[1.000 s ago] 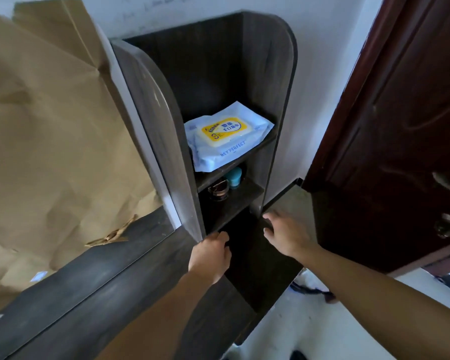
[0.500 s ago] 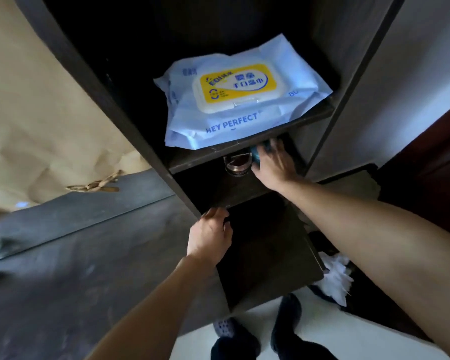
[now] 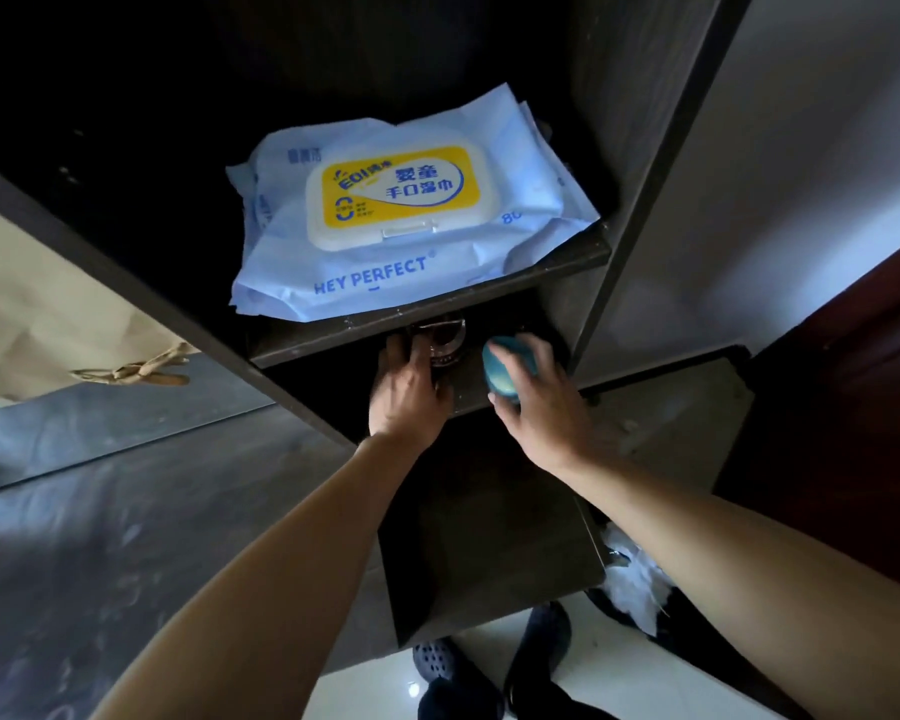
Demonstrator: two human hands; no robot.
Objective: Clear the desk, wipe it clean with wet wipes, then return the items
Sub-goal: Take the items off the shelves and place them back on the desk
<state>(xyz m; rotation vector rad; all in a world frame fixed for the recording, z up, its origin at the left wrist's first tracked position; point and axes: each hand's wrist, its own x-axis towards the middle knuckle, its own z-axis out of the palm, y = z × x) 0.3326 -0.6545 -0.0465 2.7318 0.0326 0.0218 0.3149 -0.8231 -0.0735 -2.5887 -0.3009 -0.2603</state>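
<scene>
At the right end of the dark bench (image 3: 126,537), a tall dark wooden shelf unit (image 3: 645,148) is standing open toward the camera, and creased brown paper (image 3: 32,304) is covering the wall behind the bench on the left. On the upper shelf (image 3: 437,317) a pale blue pack of wet wipes (image 3: 401,252) is lying flat with its yellow-labelled lid facing up and closed, its front edge hanging slightly over the shelf's lip. Both bare forearms are reaching up into the compartment just beneath it. The left hand (image 3: 409,394) is resting on the lower shelf (image 3: 471,389), its fingers (image 3: 398,356) lying against the left side of a small glass jar (image 3: 442,345) that is standing far back under the upper shelf; whether they are wrapping round the jar I cannot tell. The right hand (image 3: 544,410) is gripping a small round blue-green container (image 3: 505,368) at the front of the same compartment, with fingers and thumb clamped round its sides, well to the right of the jar. Down on the pale floor (image 3: 365,691), dark shoes (image 3: 536,646) are showing below the shelf unit.
</scene>
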